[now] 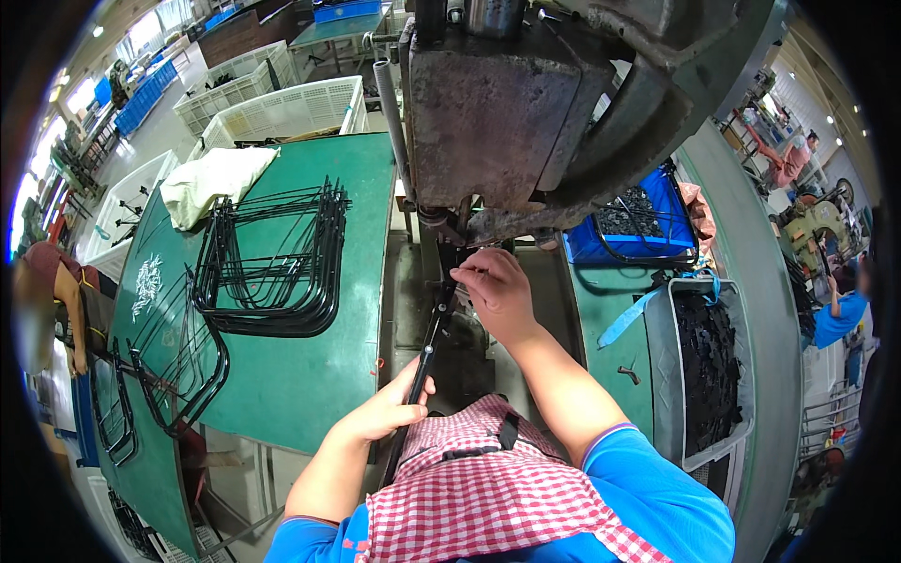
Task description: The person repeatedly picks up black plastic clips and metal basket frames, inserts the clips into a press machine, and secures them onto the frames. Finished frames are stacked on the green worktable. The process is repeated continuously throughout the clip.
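A long black metal bar with shiny rivets runs from my lap up under the head of a large press. My left hand is closed around the lower part of this bar, its thumb lying along it. Higher up, at the bar's far end, my right hand is closed in a pinch just below the press tooling. Whatever sits between the right fingertips is too small and too hidden to make out.
On the left, a green table carries stacked black wire frames, a pale sack and a pile of small silvery parts. At right stand a blue bin and a grey bin of black parts. Co-workers are at both sides.
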Tool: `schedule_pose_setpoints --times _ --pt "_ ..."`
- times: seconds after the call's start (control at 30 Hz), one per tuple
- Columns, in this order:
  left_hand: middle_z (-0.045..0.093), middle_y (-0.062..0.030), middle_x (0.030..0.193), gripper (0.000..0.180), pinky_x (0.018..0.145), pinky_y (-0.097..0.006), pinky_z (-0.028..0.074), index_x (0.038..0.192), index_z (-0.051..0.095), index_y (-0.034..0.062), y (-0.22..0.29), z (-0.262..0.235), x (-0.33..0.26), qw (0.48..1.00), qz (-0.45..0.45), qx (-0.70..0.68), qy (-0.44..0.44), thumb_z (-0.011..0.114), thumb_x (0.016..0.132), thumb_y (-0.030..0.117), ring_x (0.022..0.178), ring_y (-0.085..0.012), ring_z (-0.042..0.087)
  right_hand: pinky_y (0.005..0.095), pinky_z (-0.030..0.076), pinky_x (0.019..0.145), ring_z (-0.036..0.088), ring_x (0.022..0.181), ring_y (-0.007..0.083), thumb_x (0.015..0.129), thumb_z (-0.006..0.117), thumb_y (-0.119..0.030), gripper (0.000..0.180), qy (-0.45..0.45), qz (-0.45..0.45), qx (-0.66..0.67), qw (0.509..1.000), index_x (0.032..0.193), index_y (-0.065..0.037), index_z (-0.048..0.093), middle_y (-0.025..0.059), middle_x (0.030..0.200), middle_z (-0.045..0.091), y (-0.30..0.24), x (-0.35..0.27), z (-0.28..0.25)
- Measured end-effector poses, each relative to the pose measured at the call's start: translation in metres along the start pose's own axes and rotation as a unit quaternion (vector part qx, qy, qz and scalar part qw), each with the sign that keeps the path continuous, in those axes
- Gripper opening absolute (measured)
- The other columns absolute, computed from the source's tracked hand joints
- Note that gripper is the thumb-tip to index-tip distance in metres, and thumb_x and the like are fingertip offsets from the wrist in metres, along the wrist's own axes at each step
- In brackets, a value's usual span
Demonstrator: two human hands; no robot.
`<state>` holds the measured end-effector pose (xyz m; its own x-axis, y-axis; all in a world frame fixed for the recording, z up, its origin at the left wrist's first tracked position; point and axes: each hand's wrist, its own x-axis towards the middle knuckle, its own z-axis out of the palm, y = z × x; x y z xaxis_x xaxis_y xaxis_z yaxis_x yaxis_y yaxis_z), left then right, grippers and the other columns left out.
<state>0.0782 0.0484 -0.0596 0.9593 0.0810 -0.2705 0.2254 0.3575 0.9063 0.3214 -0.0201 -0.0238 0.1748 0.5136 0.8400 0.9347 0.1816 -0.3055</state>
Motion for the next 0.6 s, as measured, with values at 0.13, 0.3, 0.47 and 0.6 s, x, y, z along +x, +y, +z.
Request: schedule_pose_setpoints --times 0.13,0.3,0.47,0.6 --pt "0.046 -0.0008 0.105 0.077 0.074 -0.023 0.041 0.136 0.030 0.0078 0.001 0.001 0.000 1.000 -0.009 -0.010 0.002 0.066 0.069 0.019 0.087 -0.0104 0.044 0.0355 0.053 0.069 0.061 0.083 0.0257 0.063 0.068 0.008 0.026 0.022 0.014 0.021 0.999 0.084 -0.006 0.065 0.0042 0.086 0.062 -0.009 -0.003 0.000" --pt "0.043 -0.0010 0.099 0.089 0.071 -0.022 0.041 0.145 0.020 0.0048 0.004 0.004 0.004 1.000 -0.001 -0.013 0.001 0.065 0.070 0.019 0.077 -0.0078 0.043 0.0350 0.052 0.069 0.061 0.083 0.0258 0.064 0.068 0.007 0.025 0.005 -0.014 0.020 1.000 0.085 -0.005 0.065 0.0047 0.087 0.063 -0.007 -0.003 -0.001" --pt "0.049 0.0009 0.087 0.048 0.062 -0.020 0.036 0.115 0.046 0.0064 0.007 0.011 0.009 0.998 0.023 -0.044 0.033 0.066 0.073 0.018 0.070 -0.0059 0.043 0.0353 0.052 0.071 0.061 0.084 0.0268 0.064 0.066 0.008 0.026 0.009 -0.001 0.031 0.999 0.085 -0.006 0.064 0.0054 0.088 0.062 -0.005 -0.002 -0.002" --pt "0.048 0.0015 0.082 0.040 0.062 -0.020 0.036 0.109 0.048 0.0064 0.014 0.020 0.012 0.996 0.040 -0.043 0.061 0.061 0.072 0.016 0.067 -0.0063 0.042 0.0353 0.052 0.071 0.061 0.083 0.0273 0.064 0.066 0.008 0.025 0.002 0.000 0.007 1.000 0.084 -0.006 0.064 0.0056 0.088 0.062 -0.007 -0.002 -0.003"
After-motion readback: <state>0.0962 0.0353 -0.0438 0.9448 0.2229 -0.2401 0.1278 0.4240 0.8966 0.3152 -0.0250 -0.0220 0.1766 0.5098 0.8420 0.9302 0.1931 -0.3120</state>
